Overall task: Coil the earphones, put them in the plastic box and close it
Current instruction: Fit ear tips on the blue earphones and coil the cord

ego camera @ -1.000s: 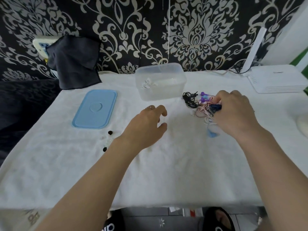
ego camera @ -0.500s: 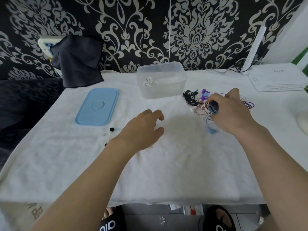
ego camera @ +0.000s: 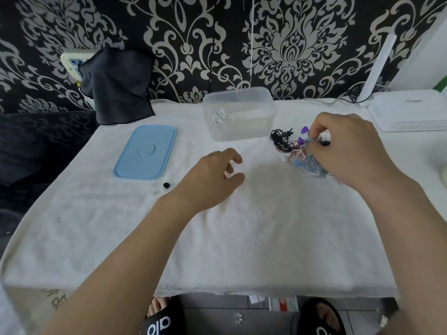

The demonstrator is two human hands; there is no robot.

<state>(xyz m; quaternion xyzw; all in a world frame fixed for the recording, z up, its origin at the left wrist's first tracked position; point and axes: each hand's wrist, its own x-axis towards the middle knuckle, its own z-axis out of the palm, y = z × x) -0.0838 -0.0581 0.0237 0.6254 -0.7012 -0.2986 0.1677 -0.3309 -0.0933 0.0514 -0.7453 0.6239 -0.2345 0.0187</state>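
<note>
A person's right hand (ego camera: 348,151) pinches into a tangle of coloured earphones (ego camera: 303,155) lying on a white towel (ego camera: 242,238), fingers curled onto the cords near the purple earbuds (ego camera: 302,135) at about 2 o'clock from the centre of the cloth. A separate black earphone bundle (ego camera: 280,140) sits just beside the tangle at its 10 o'clock, touching the pile's edge. The left hand (ego camera: 210,180) hovers near the middle of the towel, fingers loosely curled and holding nothing. The clear plastic box (ego camera: 239,113) stands open at 12 o'clock, with a white pair of earphones (ego camera: 220,116) already inside at its left end. Its blue lid (ego camera: 146,152) lies flat on the towel at 10 o'clock, well apart from the box. A small black eartip (ego camera: 166,185) rests near the lid's lower corner. A dark cloth (ego camera: 118,85) hangs at the wall behind, and a white router (ego camera: 408,110) sits at the far right.
</note>
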